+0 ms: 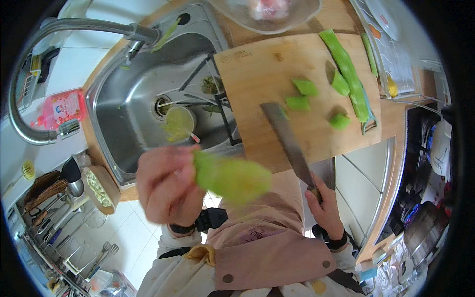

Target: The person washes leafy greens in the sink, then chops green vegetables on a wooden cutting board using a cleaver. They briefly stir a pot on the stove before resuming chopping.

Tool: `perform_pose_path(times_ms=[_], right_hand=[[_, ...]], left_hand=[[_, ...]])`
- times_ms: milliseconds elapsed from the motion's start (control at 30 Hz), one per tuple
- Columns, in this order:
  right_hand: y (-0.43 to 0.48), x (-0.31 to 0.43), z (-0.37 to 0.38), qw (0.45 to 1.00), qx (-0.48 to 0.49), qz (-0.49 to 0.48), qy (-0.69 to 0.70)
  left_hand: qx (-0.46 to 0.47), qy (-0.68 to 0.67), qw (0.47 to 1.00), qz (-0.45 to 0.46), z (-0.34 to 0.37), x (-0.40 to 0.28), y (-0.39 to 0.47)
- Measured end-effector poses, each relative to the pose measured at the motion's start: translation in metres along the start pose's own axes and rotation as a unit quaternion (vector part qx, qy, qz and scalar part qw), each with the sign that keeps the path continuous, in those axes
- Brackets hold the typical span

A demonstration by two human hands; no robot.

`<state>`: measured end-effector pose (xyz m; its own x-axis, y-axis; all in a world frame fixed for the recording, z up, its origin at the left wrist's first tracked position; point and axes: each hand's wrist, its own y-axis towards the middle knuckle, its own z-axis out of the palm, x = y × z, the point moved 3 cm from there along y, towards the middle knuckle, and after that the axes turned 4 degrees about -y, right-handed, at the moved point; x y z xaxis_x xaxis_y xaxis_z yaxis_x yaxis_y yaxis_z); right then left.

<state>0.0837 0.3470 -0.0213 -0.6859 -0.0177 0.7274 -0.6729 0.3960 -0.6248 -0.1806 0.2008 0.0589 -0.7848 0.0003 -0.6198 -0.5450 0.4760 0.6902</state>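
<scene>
My left hand (170,185) grips a blurred piece of green stem vegetable (233,176), raised between the sink and the cutting board, close to the camera. In my right hand (324,211) is the handle of a broad-bladed kitchen knife (285,137). Its blade lies over the wooden cutting board (256,81) and partly hides a small green bit. Several cut green chunks (306,87) are spread across the board. A long ridged green stem (347,74) rests along the board's right side, partly over a peeler (368,124) with a teal handle.
Left of the board is a steel sink (122,111) with a faucet (74,24), a strainer cup (182,122) and a black rack (226,118). A bowl (293,26) holding a pinkish lump stands beyond the board. A dish rack (397,70) stands at right.
</scene>
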Motion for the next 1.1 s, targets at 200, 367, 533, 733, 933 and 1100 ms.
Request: perform_pose_path(times_ms=[200, 367, 533, 733, 933, 1100], right_hand=[[-0.001, -0.004, -0.003, 0.999, -0.027, -0.017, -0.020], [0.000, -0.014, -0.002, 0.998, -0.039, -0.029, -0.038], [0.001, -0.019, 0.001, 0.995, -0.048, -0.062, -0.058], [0.003, -0.019, 0.001, 0.996, -0.050, -0.064, -0.046], [0.003, -0.018, -0.001, 0.993, -0.048, -0.093, -0.061], [0.004, -0.010, -0.004, 0.993, -0.044, -0.098, -0.051]], left_hand=[[-0.087, -0.283, 0.908, -0.295, 0.007, 0.027, -0.008], [-0.134, -0.611, 0.676, -0.389, -0.002, 0.045, 0.010], [-0.116, -0.719, 0.609, -0.315, -0.010, 0.039, 0.033], [-0.123, -0.788, 0.533, -0.282, -0.012, 0.034, 0.042], [-0.024, -0.551, 0.802, -0.229, -0.031, 0.026, 0.055], [0.019, 0.238, 0.968, 0.071, -0.070, 0.004, 0.079]])
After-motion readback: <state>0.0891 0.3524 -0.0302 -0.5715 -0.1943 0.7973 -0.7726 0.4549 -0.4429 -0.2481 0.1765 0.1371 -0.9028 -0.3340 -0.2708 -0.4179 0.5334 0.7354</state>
